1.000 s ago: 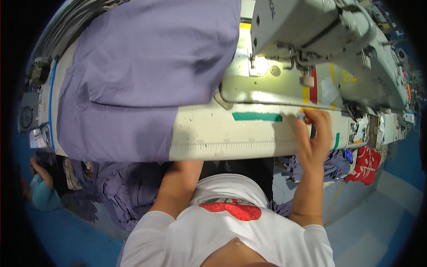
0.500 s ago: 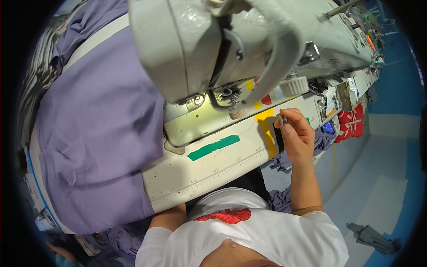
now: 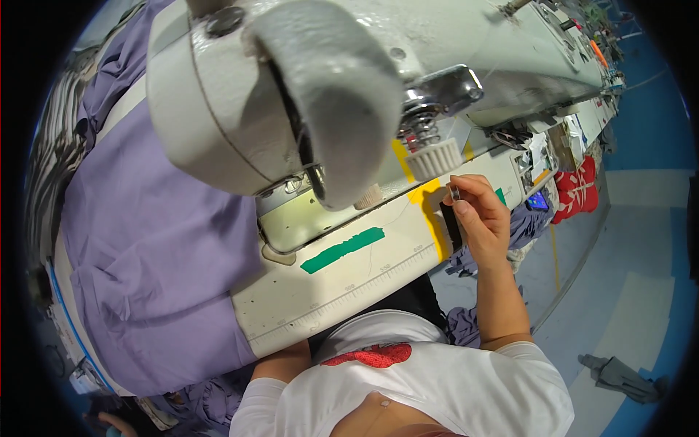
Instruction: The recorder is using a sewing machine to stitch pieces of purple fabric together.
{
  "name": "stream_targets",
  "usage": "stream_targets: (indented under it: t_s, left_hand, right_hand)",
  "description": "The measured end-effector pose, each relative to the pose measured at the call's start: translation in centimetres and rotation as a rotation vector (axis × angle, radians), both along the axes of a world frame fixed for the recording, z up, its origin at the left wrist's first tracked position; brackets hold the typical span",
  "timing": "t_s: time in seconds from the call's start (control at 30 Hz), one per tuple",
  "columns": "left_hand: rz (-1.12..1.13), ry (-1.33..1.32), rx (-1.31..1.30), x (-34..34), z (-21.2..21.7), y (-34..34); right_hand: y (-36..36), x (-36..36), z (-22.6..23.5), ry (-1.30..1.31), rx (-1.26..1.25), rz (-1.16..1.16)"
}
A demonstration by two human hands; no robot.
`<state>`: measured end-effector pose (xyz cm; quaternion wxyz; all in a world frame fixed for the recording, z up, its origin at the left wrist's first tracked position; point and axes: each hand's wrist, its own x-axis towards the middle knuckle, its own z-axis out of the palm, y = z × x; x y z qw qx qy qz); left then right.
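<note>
**Right hand pinching a tiny metal piece at the edge of the sewing table**

Only one view here, the head camera looking straight down, so here's what it gives.

The right hand (image 3: 480, 218) is up at about 3 o'clock from picture centre, right at the edge of the sewing machine table (image 3: 349, 288). Thumb and fingertips are closed on a small shiny metal piece (image 3: 453, 194), could be a bobbin but it's too small to say for sure. The piece sits at the very top of the grip, at 11 o'clock from the palm, poking just above the fingertips. It's just beside the yellow tape strip (image 3: 429, 211) on the table and below the white ribbed knob (image 3: 435, 156) of the sewing machine (image 3: 240, 109).

The left hand is out of sight. Only that forearm (image 3: 287, 362) shows, going under the table edge at about 6 o'clock, so no telling what that hand is doing.

Other stuff: a strip of green tape (image 3: 342, 250) lies on the table at 9 o'clock from the right hand, well apart from it. A big spread of lilac fabric (image 3: 145, 240) covers the left end of the table. A red cloth (image 3: 579, 191) hangs at 2 o'clock from the hand.
</note>
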<state>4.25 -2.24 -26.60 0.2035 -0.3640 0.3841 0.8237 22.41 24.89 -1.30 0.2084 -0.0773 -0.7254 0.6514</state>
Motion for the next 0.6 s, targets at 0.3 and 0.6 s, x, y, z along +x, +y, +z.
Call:
stream_targets:
  t_s: [0.3, 0.6]
  left_hand:
    - [-0.058, 0.018, -0.027, 0.1, 0.3, 0.4]
    - [-0.22, 0.095, -0.072, 2.3, 1.2, 0.2]
  right_hand:
    - [0.5, 0.2, 0.1, -0.008, -0.006, -0.03]
    - [0.4, 0.8, 1.6, -0.006, 0.032, -0.104]
